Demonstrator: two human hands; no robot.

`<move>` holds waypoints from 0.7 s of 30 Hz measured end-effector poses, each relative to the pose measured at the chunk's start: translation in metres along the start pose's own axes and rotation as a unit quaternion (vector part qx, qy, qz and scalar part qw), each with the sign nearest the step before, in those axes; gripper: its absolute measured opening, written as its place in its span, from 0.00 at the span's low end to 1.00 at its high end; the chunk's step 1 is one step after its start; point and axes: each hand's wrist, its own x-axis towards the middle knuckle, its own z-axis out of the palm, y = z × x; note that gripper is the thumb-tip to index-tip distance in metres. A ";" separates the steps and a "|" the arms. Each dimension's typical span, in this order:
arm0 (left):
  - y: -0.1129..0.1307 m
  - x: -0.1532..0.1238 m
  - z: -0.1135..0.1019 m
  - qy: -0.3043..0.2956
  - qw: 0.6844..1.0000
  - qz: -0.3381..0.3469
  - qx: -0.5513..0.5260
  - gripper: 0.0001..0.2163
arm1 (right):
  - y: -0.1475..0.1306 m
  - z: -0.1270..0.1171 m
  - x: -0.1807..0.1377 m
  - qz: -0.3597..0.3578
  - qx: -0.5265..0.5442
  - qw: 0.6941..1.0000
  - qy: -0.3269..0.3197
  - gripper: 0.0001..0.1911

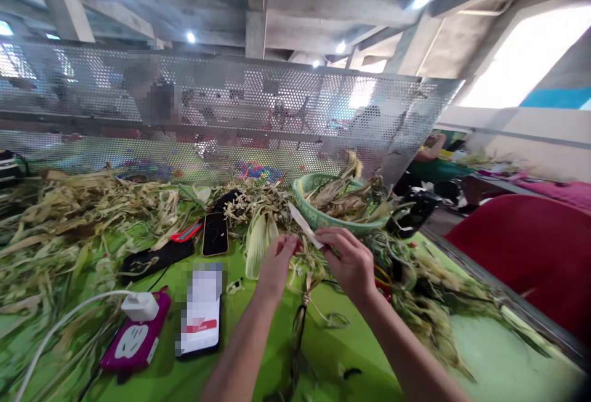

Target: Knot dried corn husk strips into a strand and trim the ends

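Both hands are raised over the middle of the green table. Between thumb and fingers, my right hand (348,260) pinches a pale narrow strip of corn husk (302,223), which points up and to the left. A little to its left, my left hand (279,260) has its fingertips pressed together; whatever lies in them is too small to make out. Just beyond my left hand lies a wide pale green corn husk (257,248). Below and between the hands, a bundle of husk (306,297) tied with thread rests on the table, its dark cord running toward me.
A green plastic basket (314,211) of dry husks stands behind my right hand. Husk heaps (92,205) cover the left. Two phones, a lit one (203,309) and a dark one (215,234), lie beside a purple power strip (138,340). A perforated metal screen (221,106) closes the back.
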 end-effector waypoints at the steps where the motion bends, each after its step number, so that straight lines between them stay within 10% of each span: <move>1: -0.001 -0.002 0.004 -0.029 0.999 -0.013 -0.019 0.16 | 0.001 0.002 -0.003 -0.022 -0.005 1.000 -0.021 0.09; 11: -0.013 0.004 0.006 -0.003 0.995 -0.075 -0.067 0.04 | 0.004 0.010 -0.009 -0.056 -0.033 0.994 -0.083 0.09; 21: -0.017 0.007 0.005 0.012 0.979 -0.096 -0.181 0.13 | 0.006 0.017 -0.011 0.011 0.051 0.994 -0.097 0.06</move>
